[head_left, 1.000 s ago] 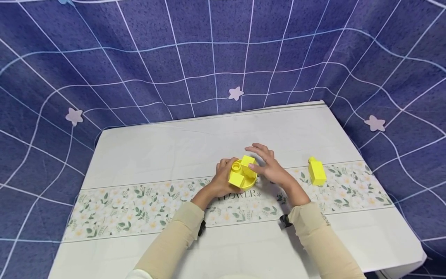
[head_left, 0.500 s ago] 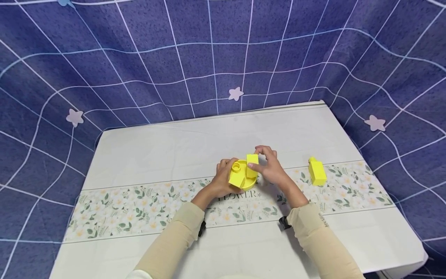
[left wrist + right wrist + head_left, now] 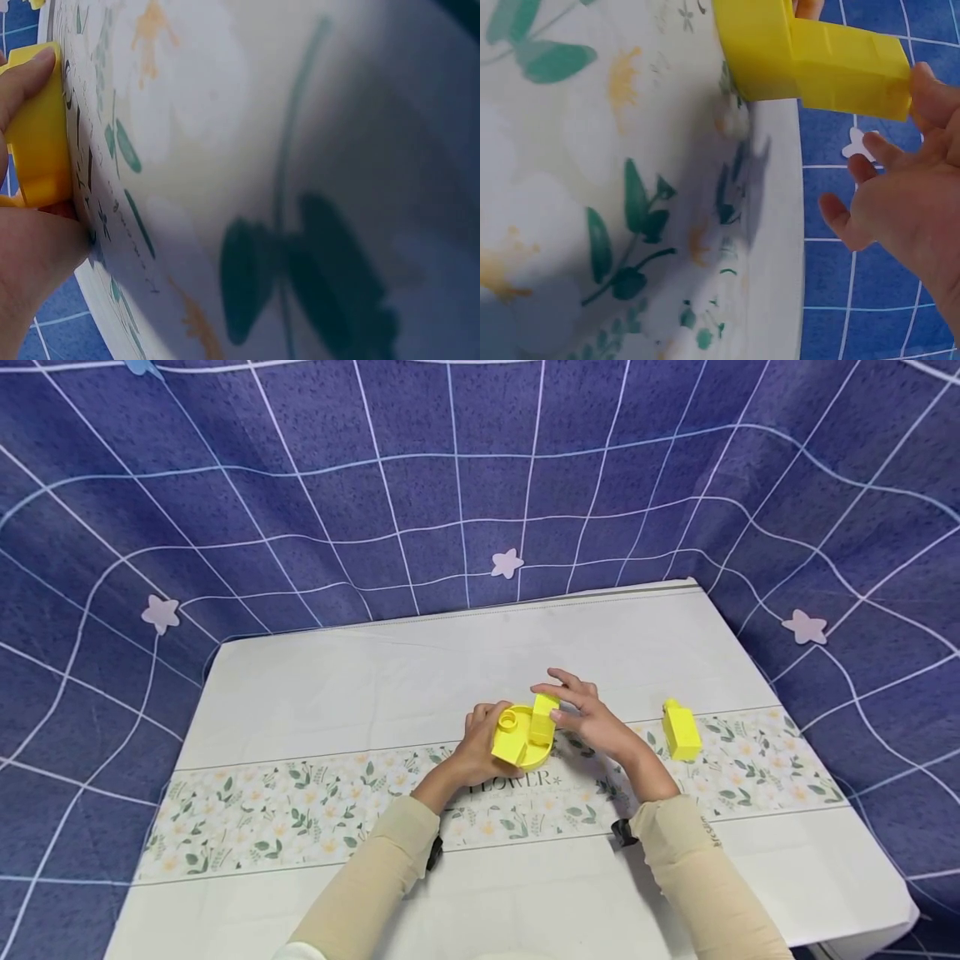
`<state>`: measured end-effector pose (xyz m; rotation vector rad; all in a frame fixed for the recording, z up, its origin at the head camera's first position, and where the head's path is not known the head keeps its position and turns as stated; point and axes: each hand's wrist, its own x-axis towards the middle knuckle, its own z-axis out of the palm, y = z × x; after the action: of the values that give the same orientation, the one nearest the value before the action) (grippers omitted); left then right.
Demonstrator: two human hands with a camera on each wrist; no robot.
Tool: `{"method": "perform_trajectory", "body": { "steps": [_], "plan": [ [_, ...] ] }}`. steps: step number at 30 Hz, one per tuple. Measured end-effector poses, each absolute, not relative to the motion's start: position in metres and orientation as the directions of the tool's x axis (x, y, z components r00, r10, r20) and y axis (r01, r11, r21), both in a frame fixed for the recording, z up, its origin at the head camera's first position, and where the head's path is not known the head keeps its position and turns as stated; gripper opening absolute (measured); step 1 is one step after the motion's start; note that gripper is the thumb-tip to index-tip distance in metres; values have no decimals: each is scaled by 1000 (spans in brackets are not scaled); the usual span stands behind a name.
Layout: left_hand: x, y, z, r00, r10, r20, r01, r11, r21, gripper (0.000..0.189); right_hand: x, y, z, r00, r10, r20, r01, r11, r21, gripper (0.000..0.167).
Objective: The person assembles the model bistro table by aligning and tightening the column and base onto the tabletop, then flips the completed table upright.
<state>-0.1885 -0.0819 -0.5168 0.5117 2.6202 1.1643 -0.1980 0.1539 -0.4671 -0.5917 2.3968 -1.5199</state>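
A round yellow tray [image 3: 538, 756] is near the middle of the table, with a raised ring socket [image 3: 507, 720] inside it. My left hand [image 3: 478, 746] holds its left side, fingers beyond it and thumb at the near edge. One yellow block [image 3: 509, 747] is at the near left of the tray. Another yellow block [image 3: 543, 718] rises from the right side. My right hand [image 3: 592, 717] is at the top of this block, thumb by its side and other fingers spread. In the right wrist view, a fingertip [image 3: 924, 79] meets the block's end; the rest stand apart.
A yellow bottle-shaped block [image 3: 681, 731] with a narrow neck lies to the right on the floral strip. The white table cover [image 3: 337, 693] has a flower band across it. Blue curtains [image 3: 375, 485] with star shapes hang behind and at both sides.
The right-hand block has shifted slightly rightward at the tray. My right hand's fingers have curled behind it, then stretched out again over its top. The left hand stays in place.
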Motion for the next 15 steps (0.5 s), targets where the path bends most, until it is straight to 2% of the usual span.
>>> {"method": "perform_trajectory", "body": {
  "steps": [6,11,15],
  "plan": [
    [-188,-81,-516,-914,403,-55,225,614,757,104,-195,150,-466,-929,-368,36,-209,444,-871,26],
    [-188,-81,-516,-916,397,-55,222,618,754,104,-187,143,-470,-970,-238,40,-155,489,-858,31],
    [-188,-81,-517,-917,395,-51,224,619,753,105,-181,138,-473,-983,-161,92,-162,507,-847,32]
  ]
}}
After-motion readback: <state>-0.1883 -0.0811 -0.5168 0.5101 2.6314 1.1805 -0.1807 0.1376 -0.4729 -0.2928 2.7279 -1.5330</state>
